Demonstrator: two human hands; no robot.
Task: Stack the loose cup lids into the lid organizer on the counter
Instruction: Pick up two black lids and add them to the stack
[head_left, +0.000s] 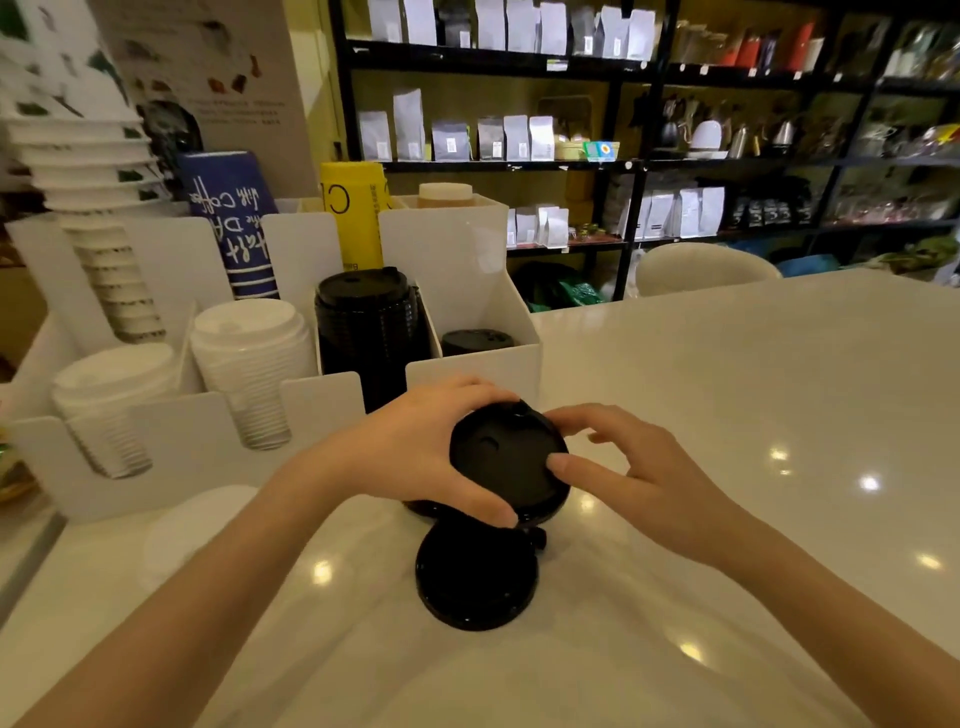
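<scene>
My left hand (415, 447) grips a black cup lid (501, 462) by its left edge, just above the white counter (727, 415). My right hand (634, 478) touches the same lid's right side with its fingertips, fingers spread. A second black lid (475, 577) lies flat on the counter right below. More black shows under the held lid; I cannot tell what it is. Behind stands the white lid organizer (467, 364), with a tall black lid stack (369, 332), a short black lid stack (475, 340) in the right slot, and white lid stacks (249, 358).
Stacks of paper cups (98, 218) and sleeved cup stacks in blue (234, 218) and yellow (353, 213) stand behind the organizer. A white lid (202, 530) lies on the counter at left. Dark shelves with bags (519, 135) line the back wall. A chair back (701, 265) shows beyond the counter.
</scene>
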